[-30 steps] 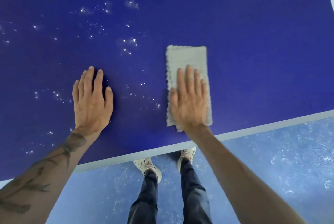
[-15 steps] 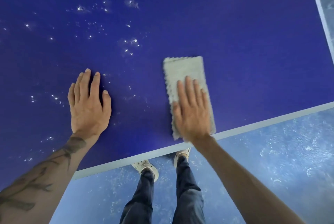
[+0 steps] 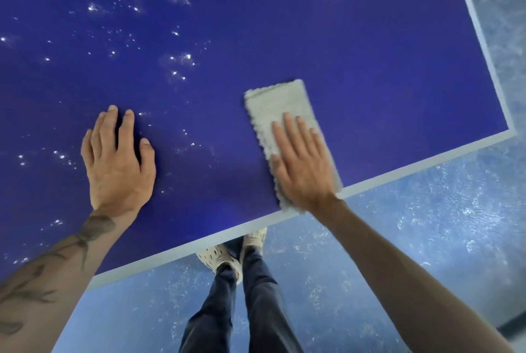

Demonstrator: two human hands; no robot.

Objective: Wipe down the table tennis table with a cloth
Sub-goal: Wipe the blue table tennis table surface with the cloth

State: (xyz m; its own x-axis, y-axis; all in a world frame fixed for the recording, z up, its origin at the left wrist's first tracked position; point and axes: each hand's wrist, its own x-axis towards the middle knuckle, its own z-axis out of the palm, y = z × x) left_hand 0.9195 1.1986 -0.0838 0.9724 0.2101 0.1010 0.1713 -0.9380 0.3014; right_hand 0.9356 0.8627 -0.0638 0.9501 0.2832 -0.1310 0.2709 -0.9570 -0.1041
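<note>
The dark blue table tennis table (image 3: 370, 39) fills the upper view, with white water droplets (image 3: 179, 65) scattered over its left half. A folded grey cloth (image 3: 277, 108) lies lengthwise near the table's near edge, its near end reaching over the white border line (image 3: 176, 247). My right hand (image 3: 301, 165) lies flat on the cloth's near half, pressing it to the surface. My left hand (image 3: 119, 165) rests palm down on the bare table to the left, fingers spread, holding nothing.
The table's right corner (image 3: 511, 133) shows at the right edge. Below the near edge is a mottled blue floor (image 3: 427, 224). My legs in dark trousers and pale shoes (image 3: 227, 258) stand close to the table.
My right hand has dragged the cloth toward me, so its near end now reaches the white border. The left hand stays planted. The table's right corner has come into view.
</note>
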